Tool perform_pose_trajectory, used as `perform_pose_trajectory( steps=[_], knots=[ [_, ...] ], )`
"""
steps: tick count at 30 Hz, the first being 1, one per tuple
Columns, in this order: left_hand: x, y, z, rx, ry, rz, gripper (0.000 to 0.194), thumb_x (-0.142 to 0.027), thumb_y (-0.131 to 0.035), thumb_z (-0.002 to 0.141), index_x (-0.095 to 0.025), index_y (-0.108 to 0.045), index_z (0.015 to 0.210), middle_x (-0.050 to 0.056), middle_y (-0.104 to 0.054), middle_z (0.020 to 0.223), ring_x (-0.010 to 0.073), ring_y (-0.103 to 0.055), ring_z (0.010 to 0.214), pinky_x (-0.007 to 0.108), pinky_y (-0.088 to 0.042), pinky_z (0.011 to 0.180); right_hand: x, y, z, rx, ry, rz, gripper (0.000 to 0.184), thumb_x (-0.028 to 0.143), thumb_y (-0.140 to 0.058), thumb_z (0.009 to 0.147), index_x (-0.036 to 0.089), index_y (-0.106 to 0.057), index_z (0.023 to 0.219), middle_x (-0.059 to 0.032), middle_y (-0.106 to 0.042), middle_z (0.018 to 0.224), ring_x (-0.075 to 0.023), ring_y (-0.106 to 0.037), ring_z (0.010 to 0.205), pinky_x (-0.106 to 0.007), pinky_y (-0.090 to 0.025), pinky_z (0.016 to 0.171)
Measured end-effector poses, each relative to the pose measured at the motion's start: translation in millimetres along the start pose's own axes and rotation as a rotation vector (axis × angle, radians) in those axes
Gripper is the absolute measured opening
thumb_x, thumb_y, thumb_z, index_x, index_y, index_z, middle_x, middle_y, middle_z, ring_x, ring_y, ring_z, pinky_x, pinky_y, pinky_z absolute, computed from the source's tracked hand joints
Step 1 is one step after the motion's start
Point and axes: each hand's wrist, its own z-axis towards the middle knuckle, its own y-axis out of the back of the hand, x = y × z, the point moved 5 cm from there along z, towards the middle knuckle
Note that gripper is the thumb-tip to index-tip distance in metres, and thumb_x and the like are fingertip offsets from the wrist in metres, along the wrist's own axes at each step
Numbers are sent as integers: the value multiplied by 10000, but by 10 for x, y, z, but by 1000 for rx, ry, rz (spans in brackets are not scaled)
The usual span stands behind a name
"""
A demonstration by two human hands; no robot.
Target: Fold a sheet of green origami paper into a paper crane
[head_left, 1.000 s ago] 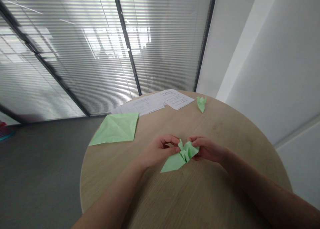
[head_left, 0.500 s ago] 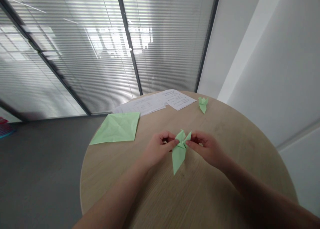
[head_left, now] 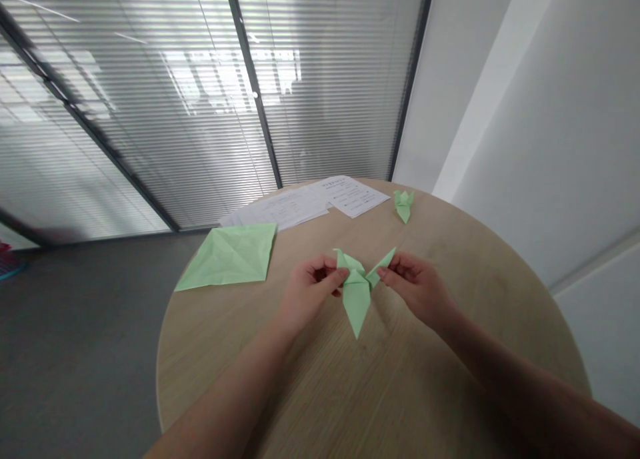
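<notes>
Between my hands is a light green origami crane point(head_left: 357, 299), its broad pointed flap aimed toward me. My left hand point(head_left: 315, 285) pinches it on the left, below a slim point with a small bent tip. On the other side my right hand point(head_left: 413, 282) grips the narrow point that slants up and right. Thumbs lie on top, and the fingertips beneath are partly hidden. A smaller-looking folded green paper figure point(head_left: 403, 206) rests near the table's far right edge. At the left lies a creased green paper sheet point(head_left: 233, 255).
The round wooden table point(head_left: 320, 405) carries white printed sheets point(head_left: 300, 204) along its far edge, partly under the green sheet. Behind it stands a glass partition with blinds point(head_left: 330, 105). A white wall point(head_left: 540, 132) rises on the right.
My right hand has moved slightly right and up, drawing the right point outward. The two narrow points now spread wider apart, and the broad flap faces me more squarely.
</notes>
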Motion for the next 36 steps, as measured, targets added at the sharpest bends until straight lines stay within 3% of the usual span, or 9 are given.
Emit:
perform_pose_trajectory(
  steps=[6,11,25,29,36],
  knots=[
    [26,-62,-18,49,-16,120,195,-334,-717,779,-142,-690,791,-3,-605,651,112,-545,597,235,-457,575,-52,-159,-42,106,-39,12,302,445,-710,818,171,-671,939,-36,-646,804,-128,-568,701,-241,-458,640],
    [38,-86,-32,84,-9,167,212,-342,-697,791,-131,-700,817,19,-618,690,125,-548,627,249,-441,583,-63,-212,-64,171,-48,-61,289,444,-718,815,164,-694,882,-35,-657,778,-125,-566,669,-235,-454,609],
    [97,-41,-13,0,-8,124,214,-361,-712,792,-153,-663,779,1,-615,670,119,-555,606,240,-469,580,-19,-116,-44,35,36,-116,264,429,-710,819,166,-708,804,-19,-609,654,-119,-516,599,-223,-395,536],
    [71,-80,-18,55,-75,179,200,-341,-738,773,-153,-687,818,35,-632,824,141,-580,731,230,-467,596,33,-108,-49,21,43,-256,277,415,-690,827,156,-678,729,-17,-581,642,-111,-490,592,-230,-379,549],
    [9,-37,-8,39,-51,59,195,-325,-746,764,-151,-662,736,8,-589,780,104,-528,655,207,-475,560,157,-45,-48,-36,209,-180,268,397,-667,872,185,-684,708,-44,-610,704,-143,-532,668,-259,-429,618]
  ],
)
